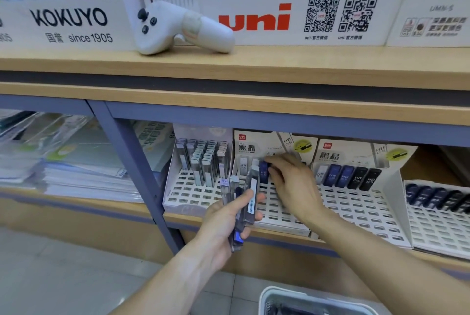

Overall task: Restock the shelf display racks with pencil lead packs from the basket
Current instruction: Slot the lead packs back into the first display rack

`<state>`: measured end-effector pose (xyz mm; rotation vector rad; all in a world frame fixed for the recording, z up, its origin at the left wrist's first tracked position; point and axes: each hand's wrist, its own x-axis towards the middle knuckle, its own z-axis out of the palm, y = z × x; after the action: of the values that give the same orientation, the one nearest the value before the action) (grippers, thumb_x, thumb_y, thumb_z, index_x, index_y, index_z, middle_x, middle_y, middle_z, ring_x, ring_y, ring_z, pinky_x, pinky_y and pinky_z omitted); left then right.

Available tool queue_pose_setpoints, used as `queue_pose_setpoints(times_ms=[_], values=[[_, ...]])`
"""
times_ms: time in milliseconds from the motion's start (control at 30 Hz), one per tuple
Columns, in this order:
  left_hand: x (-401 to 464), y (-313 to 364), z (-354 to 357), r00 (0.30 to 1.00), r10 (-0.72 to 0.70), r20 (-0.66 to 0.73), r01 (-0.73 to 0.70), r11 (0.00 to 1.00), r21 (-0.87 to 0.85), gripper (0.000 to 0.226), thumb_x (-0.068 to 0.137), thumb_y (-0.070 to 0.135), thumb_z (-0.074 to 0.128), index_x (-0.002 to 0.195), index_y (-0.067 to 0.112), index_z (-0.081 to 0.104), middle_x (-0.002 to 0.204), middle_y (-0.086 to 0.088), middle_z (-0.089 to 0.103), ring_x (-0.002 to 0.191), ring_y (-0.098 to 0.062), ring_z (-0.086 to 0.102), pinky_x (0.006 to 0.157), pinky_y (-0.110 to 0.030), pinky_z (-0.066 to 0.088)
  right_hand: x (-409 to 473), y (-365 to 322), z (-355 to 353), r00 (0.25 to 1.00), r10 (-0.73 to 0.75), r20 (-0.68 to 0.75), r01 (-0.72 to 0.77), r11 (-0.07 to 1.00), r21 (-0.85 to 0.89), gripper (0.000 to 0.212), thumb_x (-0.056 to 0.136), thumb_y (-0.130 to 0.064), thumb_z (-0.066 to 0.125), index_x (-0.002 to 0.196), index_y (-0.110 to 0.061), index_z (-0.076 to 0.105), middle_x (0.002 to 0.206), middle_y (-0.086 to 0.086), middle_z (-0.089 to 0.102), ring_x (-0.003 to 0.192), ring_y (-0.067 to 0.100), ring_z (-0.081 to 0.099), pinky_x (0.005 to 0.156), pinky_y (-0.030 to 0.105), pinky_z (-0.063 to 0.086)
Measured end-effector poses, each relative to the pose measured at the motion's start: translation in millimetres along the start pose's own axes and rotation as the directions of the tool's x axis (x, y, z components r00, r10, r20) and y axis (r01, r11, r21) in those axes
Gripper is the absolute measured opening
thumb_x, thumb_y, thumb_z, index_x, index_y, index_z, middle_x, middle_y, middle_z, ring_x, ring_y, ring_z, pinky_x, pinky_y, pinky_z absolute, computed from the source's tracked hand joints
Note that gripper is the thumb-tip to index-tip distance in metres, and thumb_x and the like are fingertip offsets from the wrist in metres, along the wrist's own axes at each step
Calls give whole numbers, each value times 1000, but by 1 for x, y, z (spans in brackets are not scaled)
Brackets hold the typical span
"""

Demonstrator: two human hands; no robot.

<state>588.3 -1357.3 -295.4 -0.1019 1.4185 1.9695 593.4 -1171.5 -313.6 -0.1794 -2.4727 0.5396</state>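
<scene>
- The left hand (223, 220), centre of the frame, has fingers and thumb curled round a bundle of pencil lead packs (241, 202), held upright and fanned, just in front of the lower shelf's front edge.
- The right hand (292, 185) reaches over the middle display rack (277, 210), fingertips pinching the top of a blue lead pack (263, 171) that stands in the rack's back row.
- Two pale packs stand just left of that blue pack; the slotted white grid in front of them is bare down to the rack's front lip.
- The left rack (188, 187) holds several rows of grey packs at its back, with open slots toward its front edge.
- The right rack (361, 210) carries one back row of pale, blue and black packs (348, 177); its grid is open below them.
- A further rack (437, 223) is cut by the right edge of the frame.
- The basket (315, 299) shows at the bottom edge, right of centre, below both forearms.
- A white handheld controller (178, 27) lies on the upper shelf (279, 65), upper centre, near its front edge.
- Stacked paper goods (63, 169) fill the compartment at left, beyond a blue upright post (134, 169).
</scene>
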Motion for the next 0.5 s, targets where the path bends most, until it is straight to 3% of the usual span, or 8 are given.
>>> queue_pose_setpoints(times_ms=[67, 133, 167, 200, 333, 500], values=[[-1, -1, 2, 1000, 13, -11, -13, 1000, 16, 41, 92, 25, 74, 124, 0, 68, 108, -13, 77, 61, -13, 68, 36, -18, 39, 1, -10, -11, 984, 173, 42, -178, 957, 227, 18, 98, -15, 63, 113, -21, 71, 102, -4, 72, 89, 11, 67, 78, 28, 55], [-2, -2, 5, 1000, 18, -21, -17, 999, 29, 43, 91, 25, 75, 125, 1, 65, 110, -10, 78, 66, -14, 70, 36, -19, 37, 0, -24, -25, 887, 375, 268, -461, 708, 535, 10, 97, -20, 66, 106, -21, 71, 91, 2, 75, 75, 10, 70, 71, 28, 58], [-3, -3, 6, 1000, 16, -26, -15, 999, 37, 44, 90, 24, 76, 126, 1, 64, 109, -10, 78, 66, -16, 70, 35, -19, 37, -1, -29, -31, 829, 411, 379, -558, 558, 614, 10, 95, -21, 70, 105, -19, 70, 88, 7, 75, 71, 14, 71, 67, 28, 59], [-3, -4, 8, 1000, 14, -28, -12, 999, 48, 44, 89, 24, 77, 125, 1, 64, 106, -11, 78, 65, -17, 70, 35, -19, 36, -3, -32, -36, 795, 417, 442, -605, 481, 635, 16, 92, -20, 74, 106, -17, 68, 87, 11, 75, 68, 17, 72, 64, 25, 58], [-10, -4, 14, 1000, 17, 13, -18, 997, 76, 41, 91, 25, 74, 125, 3, 67, 110, -11, 77, 64, -15, 69, 36, -18, 34, -8, -33, -46, 735, 447, 510, -667, 340, 662, 33, 83, -10, 82, 110, -12, 64, 80, 9, 77, 62, 23, 73, 62, 23, 57], [-21, 1, 10, 1000, 29, 0, -29, 999, 37, 41, 92, 28, 72, 125, 4, 68, 109, -16, 77, 56, -13, 65, 34, -18, 35, -10, -36, -49, 718, 474, 510, -663, 243, 708, 38, 80, -4, 83, 113, -9, 66, 88, 13, 78, 79, 26, 76, 74, 30, 62]])
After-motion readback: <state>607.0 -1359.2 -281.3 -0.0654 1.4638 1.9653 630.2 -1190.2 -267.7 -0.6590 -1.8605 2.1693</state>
